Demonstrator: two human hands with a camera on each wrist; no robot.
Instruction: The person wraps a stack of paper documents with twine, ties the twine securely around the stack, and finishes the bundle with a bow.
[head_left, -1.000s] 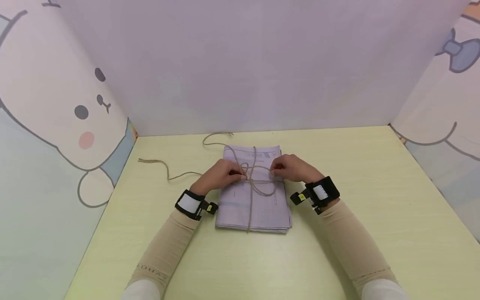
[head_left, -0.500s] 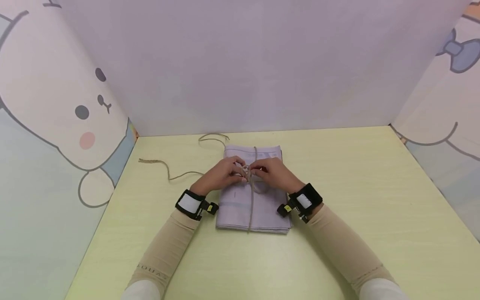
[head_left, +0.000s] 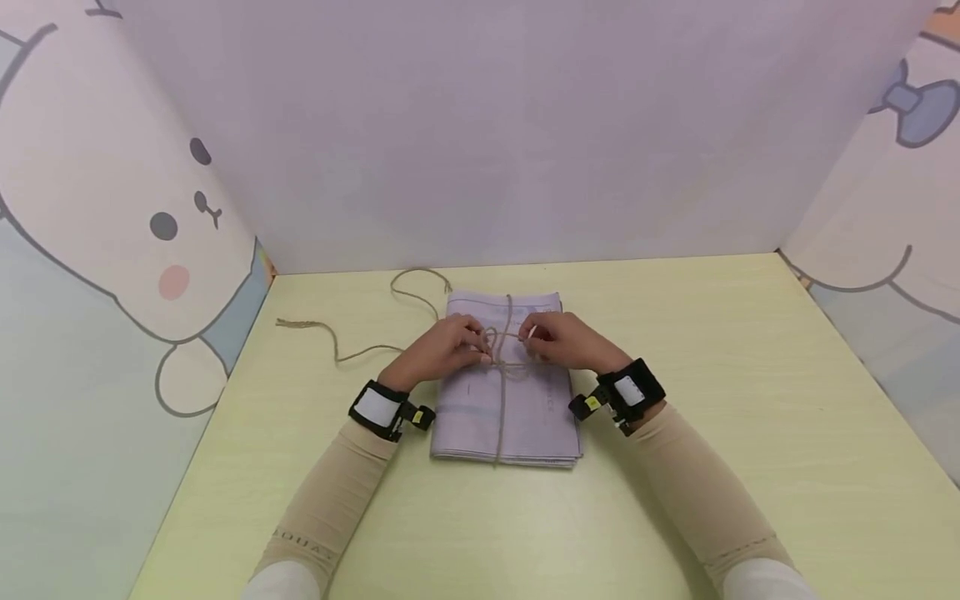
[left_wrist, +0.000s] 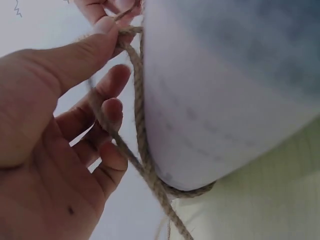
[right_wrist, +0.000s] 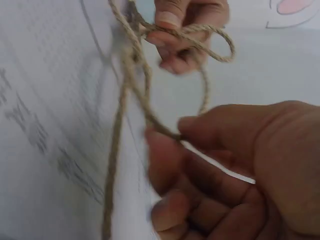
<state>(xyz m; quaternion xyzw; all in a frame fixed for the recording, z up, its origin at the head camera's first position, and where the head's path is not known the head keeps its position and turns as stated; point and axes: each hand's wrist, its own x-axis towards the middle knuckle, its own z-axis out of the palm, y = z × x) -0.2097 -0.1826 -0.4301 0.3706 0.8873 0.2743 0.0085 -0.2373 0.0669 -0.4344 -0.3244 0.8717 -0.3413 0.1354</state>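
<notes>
A stack of folded newspapers (head_left: 465, 429) lies on the table, with jute twine (head_left: 502, 417) crossing it lengthwise and widthwise. At the crossing, my left hand (head_left: 437, 352) pinches the twine between thumb and fingers. A small loop (right_wrist: 224, 42) of twine stands out from that pinch in the right wrist view. To the right of the crossing, my right hand (head_left: 573, 342) pinches another strand (right_wrist: 152, 117) between thumb and index finger. In the left wrist view, one more strand (left_wrist: 130, 155) passes in front of the left hand's lower fingers. The knot itself is partly hidden by the fingers.
Two loose twine ends lie on the pale yellow table (head_left: 750, 417), one left end (head_left: 333, 337) and one curled end (head_left: 397, 283) behind the stack. A plain back wall (head_left: 525, 167) and cartoon-printed side panels (head_left: 112, 250) surround the table.
My right hand moved in to the crossing beside the left hand, then back out to the right with a strand. The far twine end shifted slightly left. The left hand stayed nearly in place.
</notes>
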